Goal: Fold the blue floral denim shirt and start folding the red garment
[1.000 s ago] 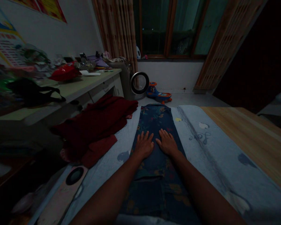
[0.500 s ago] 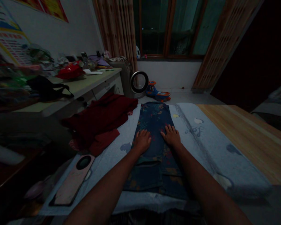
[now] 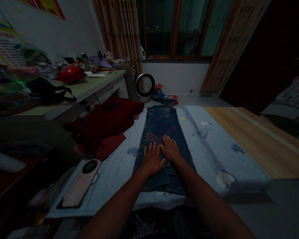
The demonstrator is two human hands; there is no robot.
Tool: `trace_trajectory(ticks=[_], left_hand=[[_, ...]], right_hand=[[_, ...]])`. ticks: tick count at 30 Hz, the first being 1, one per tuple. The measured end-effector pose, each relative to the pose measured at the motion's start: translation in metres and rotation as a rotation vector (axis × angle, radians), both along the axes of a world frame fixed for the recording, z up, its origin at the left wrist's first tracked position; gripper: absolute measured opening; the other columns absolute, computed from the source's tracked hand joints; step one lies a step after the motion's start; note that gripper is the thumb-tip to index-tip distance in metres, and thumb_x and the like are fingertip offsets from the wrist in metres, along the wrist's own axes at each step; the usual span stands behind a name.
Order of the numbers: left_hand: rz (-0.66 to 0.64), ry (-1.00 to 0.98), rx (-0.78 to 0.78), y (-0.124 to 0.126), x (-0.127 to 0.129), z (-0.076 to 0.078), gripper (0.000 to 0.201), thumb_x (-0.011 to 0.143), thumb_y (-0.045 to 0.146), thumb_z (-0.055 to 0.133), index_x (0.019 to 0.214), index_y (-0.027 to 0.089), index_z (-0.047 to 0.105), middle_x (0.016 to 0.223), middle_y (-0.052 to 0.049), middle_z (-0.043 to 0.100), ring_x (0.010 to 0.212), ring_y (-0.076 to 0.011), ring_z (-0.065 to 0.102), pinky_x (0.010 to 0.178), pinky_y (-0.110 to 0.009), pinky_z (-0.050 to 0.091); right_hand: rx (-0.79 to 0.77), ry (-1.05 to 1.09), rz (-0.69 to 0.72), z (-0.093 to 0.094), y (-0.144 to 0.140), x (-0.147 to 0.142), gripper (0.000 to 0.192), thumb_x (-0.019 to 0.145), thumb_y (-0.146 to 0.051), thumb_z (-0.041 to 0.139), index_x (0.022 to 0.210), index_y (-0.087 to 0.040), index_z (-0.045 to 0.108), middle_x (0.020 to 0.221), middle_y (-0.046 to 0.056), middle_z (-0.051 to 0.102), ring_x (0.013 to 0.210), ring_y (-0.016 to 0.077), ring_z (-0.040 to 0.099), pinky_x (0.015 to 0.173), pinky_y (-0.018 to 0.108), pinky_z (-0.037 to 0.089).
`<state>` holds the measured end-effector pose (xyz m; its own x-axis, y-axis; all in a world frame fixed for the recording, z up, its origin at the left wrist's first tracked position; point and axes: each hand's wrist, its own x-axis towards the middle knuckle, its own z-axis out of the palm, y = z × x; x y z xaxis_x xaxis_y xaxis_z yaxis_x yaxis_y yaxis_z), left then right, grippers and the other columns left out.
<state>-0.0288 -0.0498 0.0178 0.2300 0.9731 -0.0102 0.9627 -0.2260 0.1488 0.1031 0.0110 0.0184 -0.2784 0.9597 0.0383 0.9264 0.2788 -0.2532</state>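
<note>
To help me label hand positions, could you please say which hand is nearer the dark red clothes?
Left. The left hand is right of the dark red clothes, apart from them, on the floral garment; the right hand is on that garment, farther right.

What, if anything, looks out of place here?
The dark red clothing lies in a loose heap on the pale blue sheet, untidy beside the flat floral denim garment under the left hand and right hand. No spill shows.

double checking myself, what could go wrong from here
The floral denim garment could wrinkle if the left hand and right hand, both flat on it, press or slide unevenly. The pink phone-like object lies near the edge of the blue cover, so a tug might slide it off.
</note>
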Motion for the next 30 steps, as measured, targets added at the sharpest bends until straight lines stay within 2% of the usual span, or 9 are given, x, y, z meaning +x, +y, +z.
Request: trace_trajectory(ticks=[4,10,23,27,30], left_hand=[[0.012,0.011,0.005,0.002,0.0,-0.002,0.077,0.091,0.061,0.034,0.152,0.016,0.024,0.159,-0.015,0.019,0.147,-0.0361,0.01,0.114,-0.061,0.007],[0.019,0.012,0.027,0.0,-0.001,-0.003,0.078,0.09,0.063,0.033,0.152,0.015,0.024,0.159,-0.015,0.019,0.147,-0.0362,0.009,0.114,-0.06,0.007],[0.013,-0.007,0.024,-0.002,-0.002,-0.001,0.079,0.091,0.065,0.029,0.152,0.015,0.025,0.159,-0.016,0.02,0.147,-0.0357,0.008,0.114,-0.06,0.007],[-0.004,-0.021,0.011,-0.003,-0.003,0.0,0.086,0.088,0.072,0.025,0.152,0.014,0.024,0.159,-0.017,0.019,0.147,-0.0367,0.007,0.114,-0.06,0.006],[-0.022,-0.021,0.001,-0.003,-0.004,0.001,0.092,0.086,0.075,0.025,0.152,0.012,0.021,0.159,-0.019,0.016,0.147,-0.0373,0.007,0.114,-0.061,0.005]], right_hand=[[-0.036,-0.011,-0.003,0.003,0.003,0.005,0.064,0.097,-0.051,0.027,0.15,-0.016,0.029,0.159,0.009,0.022,0.146,0.0232,0.019,0.116,0.044,0.016],[0.013,-0.016,-0.033,0.0,0.004,0.012,0.065,0.097,-0.055,0.026,0.15,-0.018,0.031,0.158,0.008,0.025,0.145,0.0237,0.02,0.116,0.045,0.015],[0.078,-0.151,-0.151,-0.006,0.0,0.055,0.06,0.097,-0.051,0.03,0.148,-0.02,0.036,0.156,0.011,0.029,0.143,0.0298,0.022,0.113,0.05,0.016],[0.097,-0.137,-0.226,-0.001,-0.004,0.046,0.058,0.096,-0.047,0.035,0.145,-0.015,0.039,0.156,0.015,0.028,0.145,0.0325,0.015,0.114,0.054,0.007],[0.059,-0.041,-0.179,0.003,-0.01,0.028,0.057,0.097,-0.043,0.032,0.146,-0.014,0.036,0.157,0.014,0.026,0.146,0.0292,0.015,0.115,0.05,0.012]])
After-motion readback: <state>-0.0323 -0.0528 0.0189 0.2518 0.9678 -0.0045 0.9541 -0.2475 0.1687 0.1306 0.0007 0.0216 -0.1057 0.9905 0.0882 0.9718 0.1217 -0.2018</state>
